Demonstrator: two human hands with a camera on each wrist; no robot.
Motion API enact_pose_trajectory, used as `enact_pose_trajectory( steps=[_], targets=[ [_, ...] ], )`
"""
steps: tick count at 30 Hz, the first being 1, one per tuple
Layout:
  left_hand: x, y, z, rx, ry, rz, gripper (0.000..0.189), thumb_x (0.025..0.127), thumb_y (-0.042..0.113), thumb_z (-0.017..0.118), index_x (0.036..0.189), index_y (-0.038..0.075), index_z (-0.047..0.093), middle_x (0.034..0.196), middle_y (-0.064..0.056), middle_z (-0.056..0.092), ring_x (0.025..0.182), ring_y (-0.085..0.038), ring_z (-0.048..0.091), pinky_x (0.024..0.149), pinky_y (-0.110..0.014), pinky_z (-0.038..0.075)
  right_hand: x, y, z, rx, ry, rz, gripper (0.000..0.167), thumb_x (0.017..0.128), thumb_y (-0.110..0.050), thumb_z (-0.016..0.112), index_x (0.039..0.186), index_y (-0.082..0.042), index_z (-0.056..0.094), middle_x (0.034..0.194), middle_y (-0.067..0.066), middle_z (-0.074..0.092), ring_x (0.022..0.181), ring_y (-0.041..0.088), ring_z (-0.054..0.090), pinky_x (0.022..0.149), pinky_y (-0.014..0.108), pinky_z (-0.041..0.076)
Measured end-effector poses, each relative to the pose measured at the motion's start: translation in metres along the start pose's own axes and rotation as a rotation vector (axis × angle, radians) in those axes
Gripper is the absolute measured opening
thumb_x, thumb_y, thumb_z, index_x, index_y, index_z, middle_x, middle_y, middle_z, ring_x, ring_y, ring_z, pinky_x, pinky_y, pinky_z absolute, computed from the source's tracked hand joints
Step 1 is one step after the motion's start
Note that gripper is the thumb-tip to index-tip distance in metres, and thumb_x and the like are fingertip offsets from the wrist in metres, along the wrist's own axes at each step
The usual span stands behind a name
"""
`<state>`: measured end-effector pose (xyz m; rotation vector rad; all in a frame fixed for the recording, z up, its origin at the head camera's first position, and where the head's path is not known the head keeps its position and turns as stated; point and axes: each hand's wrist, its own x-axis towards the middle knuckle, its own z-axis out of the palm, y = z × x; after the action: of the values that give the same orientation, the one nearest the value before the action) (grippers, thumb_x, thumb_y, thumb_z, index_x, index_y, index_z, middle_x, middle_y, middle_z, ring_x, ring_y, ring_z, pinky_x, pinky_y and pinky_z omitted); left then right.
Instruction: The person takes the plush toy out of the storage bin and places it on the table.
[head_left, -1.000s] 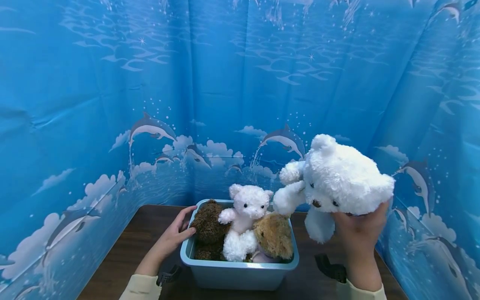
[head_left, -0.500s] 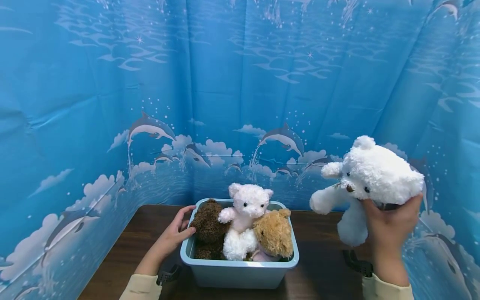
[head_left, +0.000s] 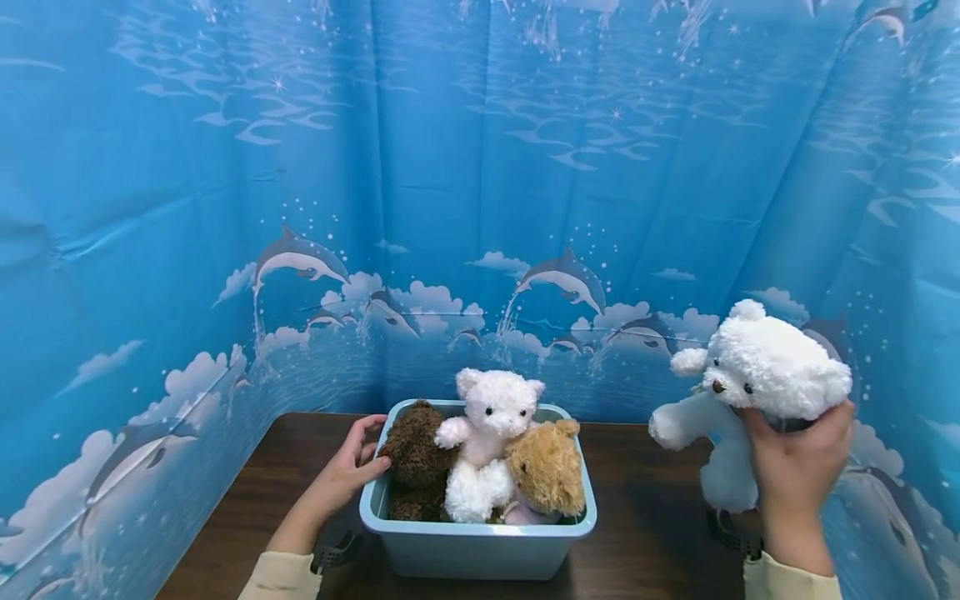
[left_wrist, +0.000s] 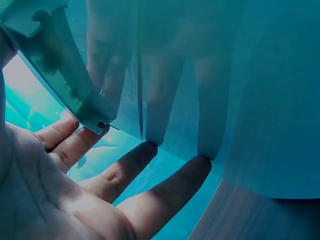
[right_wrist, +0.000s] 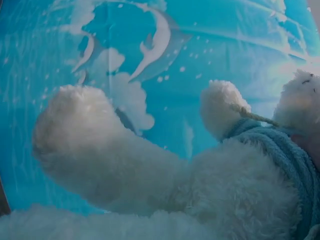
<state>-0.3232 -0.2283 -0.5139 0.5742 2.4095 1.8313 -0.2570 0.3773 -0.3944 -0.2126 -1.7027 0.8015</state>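
My right hand [head_left: 802, 458] grips a white plush teddy bear [head_left: 772, 367] by the back of its head and neck, tilted in the air at the right of the head view. Its arm [right_wrist: 100, 145] and the blue knitted band [right_wrist: 280, 150] round its neck show in the right wrist view. My left hand [head_left: 352, 460] holds the left rim of a light blue plastic tub [head_left: 480, 550], thumb over the edge and fingertips on the outer wall [left_wrist: 190, 110]. Inside sit a dark brown plush [head_left: 420, 450], a pale pink-white plush bear [head_left: 495, 408] and a tan plush [head_left: 551, 467].
The tub stands on a dark wooden table [head_left: 255, 508], with bare tabletop on both sides. A blue curtain [head_left: 480, 208] printed with dolphins and clouds hangs behind and around the table.
My right hand has carried the white teddy bear to the right, away from the tub, and lowered it slightly. The left hand and the tub have stayed in place.
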Motion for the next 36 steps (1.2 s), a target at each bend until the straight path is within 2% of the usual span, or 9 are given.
enact_pose_trajectory(
  steps=[6,12,18,22,29,36],
  targets=[
    [-0.001,-0.003,-0.001,-0.004,0.001,0.013,0.074,0.109,0.023,0.064,0.166,0.01,0.019,0.171,-0.028,0.024,0.156,-0.059,0.036,0.112,-0.066,0.051,0.006,0.023,0.006,-0.077,0.048,0.123,0.093,0.078,-0.03,0.098,0.156,-0.018,0.049,0.146,0.027,0.06,0.136,0.051,0.057,0.115,0.069,0.041],
    [-0.001,-0.003,-0.001,-0.002,0.006,0.026,0.073,0.109,0.021,0.064,0.166,0.008,0.02,0.169,-0.028,0.026,0.155,-0.058,0.038,0.111,-0.062,0.053,0.002,0.05,0.012,-0.111,0.065,0.239,0.09,0.08,-0.029,0.097,0.155,-0.016,0.05,0.144,0.026,0.061,0.135,0.05,0.058,0.114,0.067,0.041],
    [0.0,-0.002,-0.001,-0.011,0.006,0.017,0.073,0.109,0.02,0.063,0.166,0.006,0.019,0.169,-0.029,0.026,0.155,-0.059,0.038,0.111,-0.059,0.054,-0.014,0.081,0.016,-0.144,0.029,0.339,0.09,0.082,-0.027,0.094,0.156,-0.009,0.047,0.147,0.028,0.061,0.135,0.054,0.057,0.113,0.071,0.039],
    [0.0,-0.002,0.0,-0.014,0.004,0.008,0.072,0.109,0.02,0.063,0.166,0.007,0.019,0.169,-0.028,0.026,0.155,-0.058,0.038,0.111,-0.057,0.054,-0.024,0.094,0.018,-0.185,0.005,0.366,0.088,0.082,-0.023,0.093,0.153,0.0,0.047,0.142,0.034,0.061,0.133,0.059,0.055,0.113,0.072,0.038],
    [0.0,-0.003,0.0,-0.01,0.001,0.015,0.073,0.109,0.021,0.064,0.166,0.01,0.02,0.17,-0.026,0.029,0.155,-0.056,0.039,0.112,-0.061,0.052,-0.036,0.115,0.021,-0.242,-0.056,0.425,0.088,0.084,-0.023,0.09,0.153,0.004,0.043,0.141,0.04,0.058,0.134,0.064,0.049,0.117,0.073,0.031],
    [-0.001,-0.003,0.0,0.013,0.008,0.023,0.072,0.109,0.021,0.063,0.166,0.011,0.02,0.169,-0.026,0.028,0.154,-0.057,0.04,0.11,-0.062,0.054,-0.045,0.128,0.018,-0.274,-0.093,0.544,0.088,0.09,-0.026,0.084,0.156,0.005,0.036,0.144,0.044,0.053,0.138,0.067,0.045,0.116,0.073,0.031]
  ],
)
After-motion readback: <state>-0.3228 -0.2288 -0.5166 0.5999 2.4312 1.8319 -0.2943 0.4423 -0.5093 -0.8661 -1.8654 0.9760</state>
